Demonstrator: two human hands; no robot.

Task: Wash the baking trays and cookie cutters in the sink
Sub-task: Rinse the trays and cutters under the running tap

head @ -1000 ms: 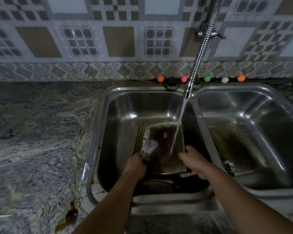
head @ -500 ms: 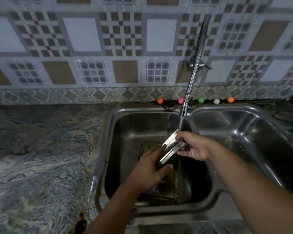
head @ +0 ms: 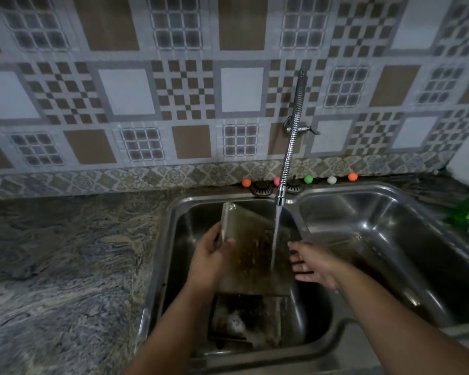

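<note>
At frame centre, the left hand [head: 209,262] grips a baking tray [head: 251,255] (tilted, stained brown) under the faucet [head: 291,147] stream in the left sink basin [head: 179,239]; the right hand [head: 313,263] touches its right edge, fingers spread straight.

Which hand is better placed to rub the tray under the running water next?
Probably the right hand: it is open beside the stream, holding nothing. The left hand grips the tilted tray at its edge and has to steady it.
</note>
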